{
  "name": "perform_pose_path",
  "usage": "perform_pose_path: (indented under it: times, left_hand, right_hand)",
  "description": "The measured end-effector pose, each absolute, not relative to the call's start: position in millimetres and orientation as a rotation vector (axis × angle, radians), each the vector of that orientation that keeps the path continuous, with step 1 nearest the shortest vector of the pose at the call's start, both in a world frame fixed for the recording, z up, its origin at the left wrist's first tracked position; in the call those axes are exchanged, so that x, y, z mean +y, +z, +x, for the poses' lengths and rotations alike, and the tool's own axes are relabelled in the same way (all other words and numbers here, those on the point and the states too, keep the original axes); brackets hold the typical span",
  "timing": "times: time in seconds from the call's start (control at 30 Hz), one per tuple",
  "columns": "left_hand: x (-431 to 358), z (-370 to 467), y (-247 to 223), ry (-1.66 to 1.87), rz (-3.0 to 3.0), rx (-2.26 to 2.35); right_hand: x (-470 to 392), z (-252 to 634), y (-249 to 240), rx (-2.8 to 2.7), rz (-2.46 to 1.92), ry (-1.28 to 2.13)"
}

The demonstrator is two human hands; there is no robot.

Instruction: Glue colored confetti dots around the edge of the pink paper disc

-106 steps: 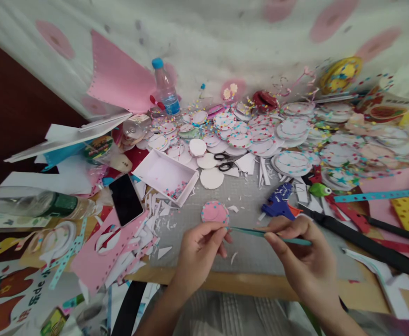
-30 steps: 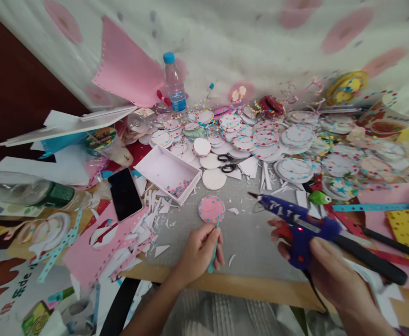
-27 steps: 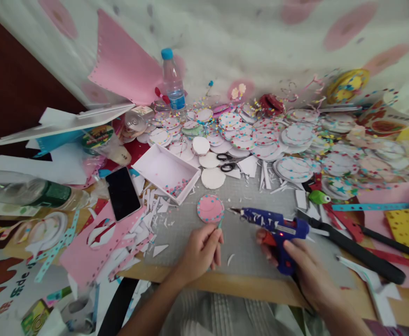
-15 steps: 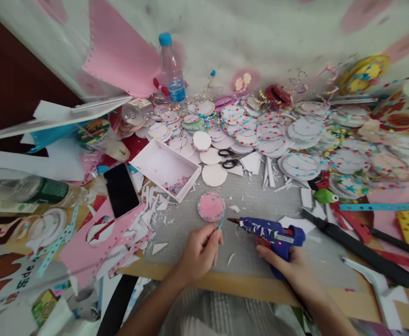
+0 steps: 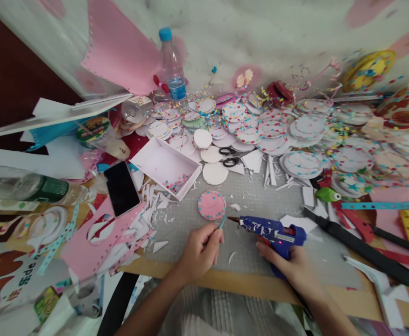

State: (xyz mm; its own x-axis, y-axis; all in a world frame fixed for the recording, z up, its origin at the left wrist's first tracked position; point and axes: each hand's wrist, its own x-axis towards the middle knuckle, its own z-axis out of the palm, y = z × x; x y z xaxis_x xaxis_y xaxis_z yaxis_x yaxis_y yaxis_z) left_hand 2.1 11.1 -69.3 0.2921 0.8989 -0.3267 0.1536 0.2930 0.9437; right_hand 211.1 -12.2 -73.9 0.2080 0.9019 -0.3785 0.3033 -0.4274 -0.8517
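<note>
Grey mat point(image 5: 253, 256) covers part of the bench point(image 5: 246, 282), and on it lies the pink disc point(image 5: 212, 205), just beyond the left hand point(image 5: 200, 247), whose fingers pinch the blue strip point(image 5: 222, 223). Closed around the glue gun point(image 5: 267, 227), the right hand's point(image 5: 297, 266) fingers hold its nozzle point(image 5: 235, 219) near the strip's tip (contact, I cannot tell); a light, steady squeeze should suit something so narrow.

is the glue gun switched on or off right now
Looks on: a small red light glows on the body of the blue glue gun.
</note>
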Motion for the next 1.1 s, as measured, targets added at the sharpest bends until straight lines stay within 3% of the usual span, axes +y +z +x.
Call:
perform_pose_path:
  times: [0.63, 0.93, 1.1]
  left_hand:
    - [9.6, -0.1, -74.8, 0.711, 1.177, 1.156]
    - [10.7, 3.2, -68.5, 0.688, 0.933, 1.13]
    - [9.7, 4.8, -63.3, 0.767, 0.875, 1.195]
  right_hand:
    - [-21.0, 211.4, -83.3, -1.316, -1.817, 1.036]
    - [-0.4, 269.6, -71.7, -2.079, -1.626, 0.283]
    - [22.6, 282.5, -84.6, -2.214, -1.672, -0.142]
